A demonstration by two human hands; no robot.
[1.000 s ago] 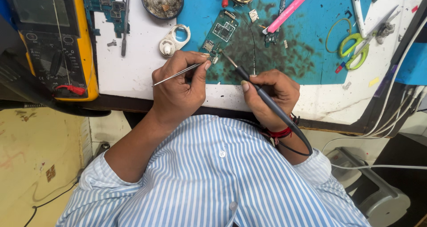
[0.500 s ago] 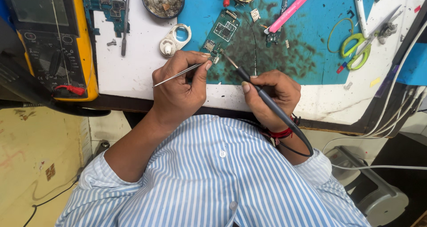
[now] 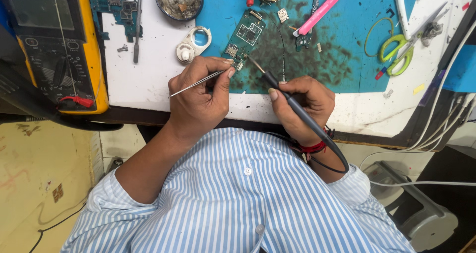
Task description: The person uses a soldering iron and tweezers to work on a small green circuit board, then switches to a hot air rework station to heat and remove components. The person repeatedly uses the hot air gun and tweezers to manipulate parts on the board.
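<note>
Yellow and black, a big meter (image 3: 54, 49) sits far out past the left hand's knuckles, well away from the work. Next, still left of the fingers, lie a thin metal tool (image 3: 137, 25), a dark round tin (image 3: 178, 1) and a small white ring piece (image 3: 192, 44).

The left hand (image 3: 198, 96) has its fingers pinched shut on skinny metal tweezers (image 3: 196, 83). Their tips reach just past the fingertips to the near corner of the green board (image 3: 244, 39), which lies flat on the blue mat (image 3: 317, 59) between the two hands.

That board looks light, thin and stiff, with tiny parts that could break (so I would hold it only by its bare edges).

The right hand (image 3: 300, 104) is closed like a pencil grip around a black soldering iron (image 3: 297, 111). Its point comes in just right of the tweezer tips.

The desk's edge (image 3: 248, 106) runs right under both wrists, so there is little room that way. Beyond the right fingers lie a pink stick (image 3: 322, 9) and green scissors (image 3: 399, 54), fairly near.
</note>
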